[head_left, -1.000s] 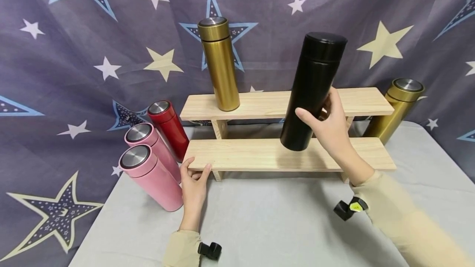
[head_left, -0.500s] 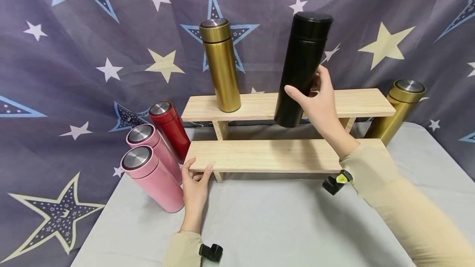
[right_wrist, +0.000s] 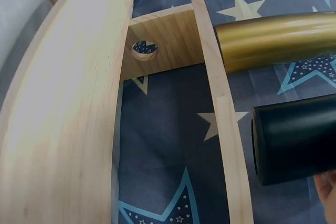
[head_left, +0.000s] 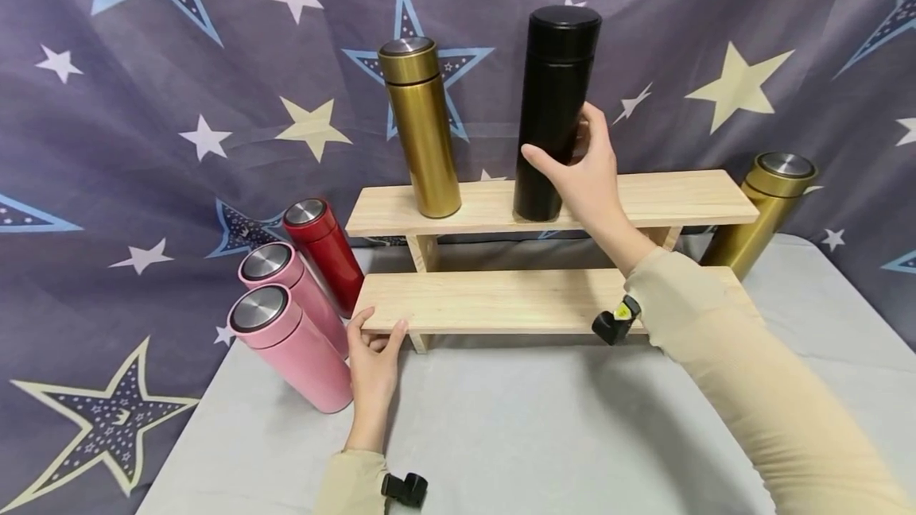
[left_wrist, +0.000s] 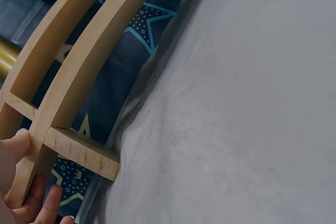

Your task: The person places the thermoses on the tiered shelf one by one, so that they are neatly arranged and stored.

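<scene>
A black thermos bottle (head_left: 554, 110) stands nearly upright over the upper board of a two-tier wooden shelf (head_left: 487, 300). My right hand (head_left: 583, 173) grips its lower half, thumb on the near side. In the right wrist view a narrow gap shows between the black bottle's base (right_wrist: 289, 140) and the upper board's edge (right_wrist: 223, 98). To its left, a gold thermos bottle (head_left: 422, 133) stands on the same board. At the shelf's lower left corner, my left hand (head_left: 375, 364) pinches the board, thumb (left_wrist: 18, 145) on one face and fingers on the other.
Left of the shelf, two pink thermos bottles (head_left: 308, 356) and a red one (head_left: 325, 253) stand on the grey-clothed table (head_left: 501, 435). Another gold bottle (head_left: 766, 205) stands behind the shelf's right end. A starry curtain (head_left: 236, 62) hangs close behind.
My right hand has carried the black bottle up, left and back, from in front of the shelf to over the upper board. It leans less now. My left hand stays put.
</scene>
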{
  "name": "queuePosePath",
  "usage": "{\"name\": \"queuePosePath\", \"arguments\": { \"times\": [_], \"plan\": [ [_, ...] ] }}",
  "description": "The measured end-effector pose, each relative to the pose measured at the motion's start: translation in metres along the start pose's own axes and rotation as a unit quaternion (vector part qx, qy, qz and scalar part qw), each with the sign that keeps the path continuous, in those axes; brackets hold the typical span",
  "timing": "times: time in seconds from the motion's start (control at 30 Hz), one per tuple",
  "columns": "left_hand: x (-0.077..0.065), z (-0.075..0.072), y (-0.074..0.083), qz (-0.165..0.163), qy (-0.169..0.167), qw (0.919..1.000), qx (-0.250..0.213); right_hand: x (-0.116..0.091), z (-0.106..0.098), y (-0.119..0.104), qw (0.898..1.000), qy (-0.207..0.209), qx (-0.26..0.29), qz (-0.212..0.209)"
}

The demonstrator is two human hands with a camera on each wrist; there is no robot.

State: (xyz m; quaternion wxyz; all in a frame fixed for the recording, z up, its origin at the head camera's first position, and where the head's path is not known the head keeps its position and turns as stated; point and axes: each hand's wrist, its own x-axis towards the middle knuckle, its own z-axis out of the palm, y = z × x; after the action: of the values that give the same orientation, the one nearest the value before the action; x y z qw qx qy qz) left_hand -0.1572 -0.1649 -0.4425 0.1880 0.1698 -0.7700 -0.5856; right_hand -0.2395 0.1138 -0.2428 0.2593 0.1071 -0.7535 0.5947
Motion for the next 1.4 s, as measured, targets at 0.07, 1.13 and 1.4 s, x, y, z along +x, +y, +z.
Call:
{"name": "queuePosePath", "arguments": {
  "times": [0.07, 1.13, 1.4],
  "plan": [
    [0.000, -0.001, 0.000, -0.001, 0.001, 1.0000, 0.000, 0.002, 0.004, 0.002, 1.000, -0.003, -0.005, -0.003],
    [0.001, -0.001, -0.002, -0.001, 0.002, 1.0000, 0.007, 0.031, 0.028, 0.052, 0.997, 0.017, -0.073, -0.028],
    [0.001, -0.001, -0.003, -0.002, 0.001, 1.0000, 0.003, 0.033, 0.026, 0.052, 0.997, 0.009, -0.076, -0.016]
  ]
}}
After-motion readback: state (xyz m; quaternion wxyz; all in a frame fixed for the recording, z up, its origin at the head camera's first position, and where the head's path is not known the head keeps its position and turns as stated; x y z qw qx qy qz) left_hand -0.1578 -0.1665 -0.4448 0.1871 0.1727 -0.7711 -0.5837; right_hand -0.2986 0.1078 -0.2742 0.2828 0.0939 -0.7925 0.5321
